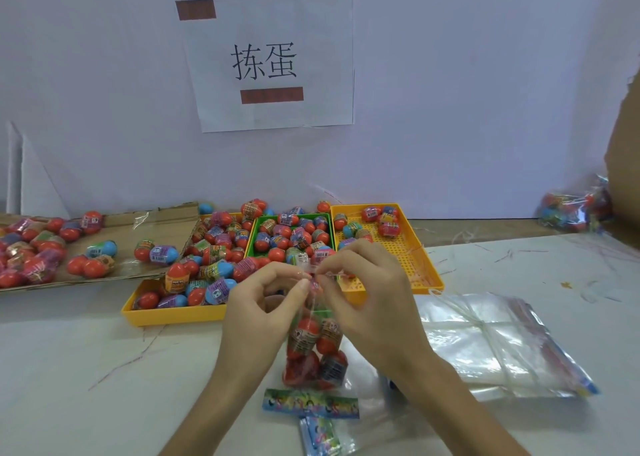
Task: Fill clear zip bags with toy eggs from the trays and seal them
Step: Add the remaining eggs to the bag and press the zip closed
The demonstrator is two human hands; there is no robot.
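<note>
Left hand (256,305), right hand (375,292) pinching zip bag (313,351) top, long axis upright

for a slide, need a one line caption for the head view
Left hand and right hand pinch the top of a clear bag of toy eggs, trays behind.

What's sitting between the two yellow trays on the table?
In the head view, a green tray holding toy eggs sits between the left yellow tray and the right yellow tray.
</note>
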